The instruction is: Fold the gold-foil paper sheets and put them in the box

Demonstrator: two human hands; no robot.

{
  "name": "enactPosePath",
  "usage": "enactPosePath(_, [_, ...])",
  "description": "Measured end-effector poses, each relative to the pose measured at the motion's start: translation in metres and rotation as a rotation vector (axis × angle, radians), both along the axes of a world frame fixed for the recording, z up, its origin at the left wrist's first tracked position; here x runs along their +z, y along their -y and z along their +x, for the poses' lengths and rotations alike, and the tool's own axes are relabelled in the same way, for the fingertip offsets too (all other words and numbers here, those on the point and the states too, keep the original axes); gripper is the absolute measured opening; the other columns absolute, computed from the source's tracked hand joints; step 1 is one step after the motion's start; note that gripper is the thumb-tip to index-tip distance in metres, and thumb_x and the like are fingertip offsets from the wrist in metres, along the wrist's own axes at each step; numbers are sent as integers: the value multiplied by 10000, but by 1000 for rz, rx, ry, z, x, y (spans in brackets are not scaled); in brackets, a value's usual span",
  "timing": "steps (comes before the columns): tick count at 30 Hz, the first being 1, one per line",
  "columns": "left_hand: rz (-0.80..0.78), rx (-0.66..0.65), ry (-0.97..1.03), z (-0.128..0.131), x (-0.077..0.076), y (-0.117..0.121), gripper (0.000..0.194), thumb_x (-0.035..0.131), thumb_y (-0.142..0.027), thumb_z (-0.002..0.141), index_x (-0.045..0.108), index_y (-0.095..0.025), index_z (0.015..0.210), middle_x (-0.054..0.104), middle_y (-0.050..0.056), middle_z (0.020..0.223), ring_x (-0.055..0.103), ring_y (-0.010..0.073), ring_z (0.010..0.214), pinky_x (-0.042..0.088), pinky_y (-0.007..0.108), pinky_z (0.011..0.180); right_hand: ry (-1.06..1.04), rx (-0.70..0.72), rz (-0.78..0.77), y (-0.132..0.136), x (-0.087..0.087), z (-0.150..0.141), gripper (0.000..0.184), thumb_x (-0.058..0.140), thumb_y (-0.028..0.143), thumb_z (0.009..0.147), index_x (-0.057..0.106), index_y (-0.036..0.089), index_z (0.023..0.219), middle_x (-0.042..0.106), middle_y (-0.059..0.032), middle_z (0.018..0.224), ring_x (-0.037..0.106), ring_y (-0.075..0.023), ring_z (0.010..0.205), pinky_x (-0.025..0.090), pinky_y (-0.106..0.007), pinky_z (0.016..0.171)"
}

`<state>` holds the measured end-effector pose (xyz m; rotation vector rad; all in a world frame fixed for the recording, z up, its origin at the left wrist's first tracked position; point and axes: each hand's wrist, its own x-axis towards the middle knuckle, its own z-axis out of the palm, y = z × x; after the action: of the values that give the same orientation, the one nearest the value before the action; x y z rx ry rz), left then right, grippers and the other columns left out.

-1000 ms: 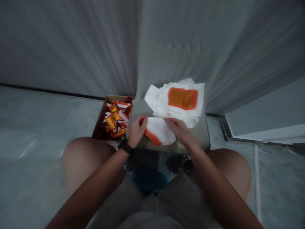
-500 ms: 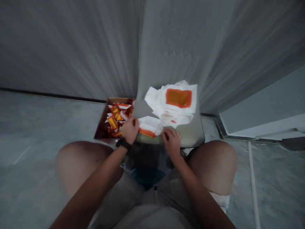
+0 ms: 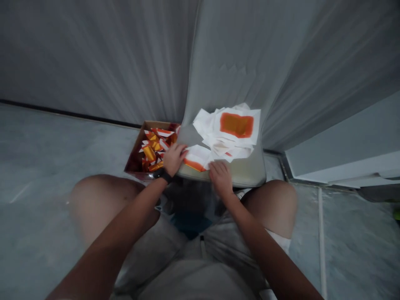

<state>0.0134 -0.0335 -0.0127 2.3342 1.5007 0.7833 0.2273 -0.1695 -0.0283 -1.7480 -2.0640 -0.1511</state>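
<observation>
A single joss paper sheet (image 3: 197,156), white with an orange band along its near edge, lies partly folded at the front of the chair seat (image 3: 246,171). My left hand (image 3: 174,159) closes on its left end, with a dark watch on that wrist. At the sheet's right end, the fingers of my right hand (image 3: 221,177) are bent and pressed together on the paper; their tips are partly hidden. Behind it lies a loose pile of joss paper (image 3: 236,125), the top sheet showing an orange and gold rectangle.
Left of the seat, a cardboard box (image 3: 133,158) holds several folded gold, orange and white paper pieces (image 3: 150,153). The chair back (image 3: 240,46) rises behind the pile. Grey curtain (image 3: 125,62) hangs on both sides. My knees flank the seat.
The view has shifted slightly. Both hands stay at the sheet's two ends; the right hand's fingers now lie flatter over its end. The sheet looks a little more flattened.
</observation>
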Motion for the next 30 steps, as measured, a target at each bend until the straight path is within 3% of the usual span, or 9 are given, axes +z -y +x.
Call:
enactPosePath(6, [25, -216, 39, -29, -12, 6, 306, 481, -313, 1029, 716, -234, 1208, 698, 80, 1319, 635, 228, 1226, 466, 376, 1076, 9, 82, 11, -6, -5, 11, 336, 548, 309, 1026, 700, 144, 1276, 700, -182, 1293, 602, -309, 1245, 471, -476, 1076])
enactPosePath(11, [167, -386, 75, -39, -20, 7, 367, 476, -242, 991, 702, -217, 1279, 686, 69, 1373, 568, 243, 1365, 450, 476, 1153, 20, 219, 108, -22, -4, 26, 294, 633, 399, 996, 746, 197, 1178, 751, -120, 1204, 626, -284, 1242, 408, -546, 1171])
enactPosePath(15, [200, -409, 99, -38, -24, 2, 405, 504, -226, 954, 693, -236, 1312, 688, 58, 1371, 559, 257, 1375, 454, 508, 1144, 107, 341, 115, -35, 3, 42, 255, 613, 378, 1012, 757, 218, 1149, 778, -72, 1147, 661, -242, 1179, 388, -528, 1207])
enactPosePath(18, [202, -427, 99, -33, -23, -5, 394, 546, -224, 915, 720, -242, 1268, 702, 61, 1346, 575, 272, 1348, 431, 536, 1152, 170, 392, 74, -37, 8, 49, 254, 549, 270, 1040, 743, 224, 1198, 779, -68, 1156, 672, -221, 1161, 392, -514, 1210])
enactPosePath(21, [215, -415, 88, -29, -21, -8, 375, 570, -232, 905, 734, -235, 1243, 665, 79, 1398, 579, 282, 1328, 428, 541, 1151, 178, 357, 77, -32, 10, 47, 299, 520, 186, 1034, 717, 221, 1256, 776, -68, 1181, 664, -227, 1193, 342, -544, 1239])
enactPosePath(24, [227, -401, 48, -32, -20, -4, 382, 574, -235, 924, 717, -212, 1278, 574, 109, 1501, 480, 313, 1422, 406, 553, 1169, 136, 262, 106, -17, 9, 38, 317, 532, 167, 1026, 693, 219, 1294, 764, -73, 1222, 642, -240, 1252, 291, -580, 1257])
enactPosePath(30, [217, -505, -60, -51, -23, 24, 395, 527, -248, 1016, 619, -251, 1400, 619, 88, 1452, 489, 285, 1405, 420, 522, 1156, 23, 203, 81, 17, 8, 35, 359, 498, 173, 1040, 652, 225, 1360, 748, -87, 1258, 650, -243, 1267, 365, -549, 1231])
